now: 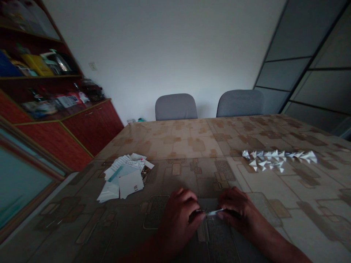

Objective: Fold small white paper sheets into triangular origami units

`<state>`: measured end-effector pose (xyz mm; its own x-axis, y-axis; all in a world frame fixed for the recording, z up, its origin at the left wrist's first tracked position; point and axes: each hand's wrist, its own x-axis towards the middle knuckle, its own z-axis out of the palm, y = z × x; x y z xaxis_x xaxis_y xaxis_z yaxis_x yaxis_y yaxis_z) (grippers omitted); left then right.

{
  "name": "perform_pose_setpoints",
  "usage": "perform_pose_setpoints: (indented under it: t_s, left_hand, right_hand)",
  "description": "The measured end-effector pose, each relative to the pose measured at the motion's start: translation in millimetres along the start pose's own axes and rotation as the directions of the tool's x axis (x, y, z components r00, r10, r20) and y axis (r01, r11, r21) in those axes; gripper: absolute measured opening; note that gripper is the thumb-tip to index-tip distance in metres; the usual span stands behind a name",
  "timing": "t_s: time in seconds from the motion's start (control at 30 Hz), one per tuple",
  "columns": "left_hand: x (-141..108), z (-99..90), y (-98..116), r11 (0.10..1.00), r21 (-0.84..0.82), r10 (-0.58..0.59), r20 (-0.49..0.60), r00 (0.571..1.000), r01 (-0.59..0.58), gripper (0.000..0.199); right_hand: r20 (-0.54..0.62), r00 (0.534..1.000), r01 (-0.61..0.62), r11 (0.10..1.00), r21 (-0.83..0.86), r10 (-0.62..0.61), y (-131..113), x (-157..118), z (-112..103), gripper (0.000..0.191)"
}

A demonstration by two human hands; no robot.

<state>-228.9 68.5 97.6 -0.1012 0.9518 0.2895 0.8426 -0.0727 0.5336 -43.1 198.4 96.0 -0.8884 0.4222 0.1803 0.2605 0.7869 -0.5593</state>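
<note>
Between my two hands is a small folded piece of paper (214,212), white on its right part and darker patterned on its left. My left hand (182,212) pinches its left end between thumb and fingers. The right end is pinched by my right hand (236,207), with the fingertips partly covering it. Both hands are low over the near part of the table. Off to the left lies a loose pile of paper sheets (131,183), mostly white. Rows of small pointed folded paper pieces (276,156) stand on the right side of the table.
A patterned cover lies over the table (189,146). Two grey chairs, one left (176,106) and one right (240,103), stand behind its far edge. A reddish wooden cabinet (93,122) with loaded shelves is at the left. Sliding panels (287,54) are at the right.
</note>
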Motion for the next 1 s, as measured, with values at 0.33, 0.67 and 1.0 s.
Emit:
perform_pose_setpoints:
  t_s: [0.33, 0.67, 1.0]
  left_hand:
    - [1, 5.9, -3, 0.993, -0.002, -0.119, -0.069, 0.991, 0.119, 0.013]
    - [-15, 10.7, 7, 0.920, 0.260, 0.318, -0.059, 0.946, -0.294, 0.018]
    - [-29, 24.3, -1, 0.835, 0.369, 0.442, -0.007, 0.897, -0.409, 0.032]
  right_hand:
    - [-0.195, 0.978, -0.095, 0.990, -0.101, 0.074, 6, 7, 20, 0.030]
    - [-0.260, 0.953, -0.210, 0.960, -0.185, 0.158, 1, 7, 29, 0.006]
    - [-0.245, 0.954, -0.216, 0.964, -0.154, 0.175, 0, 9, 27, 0.007]
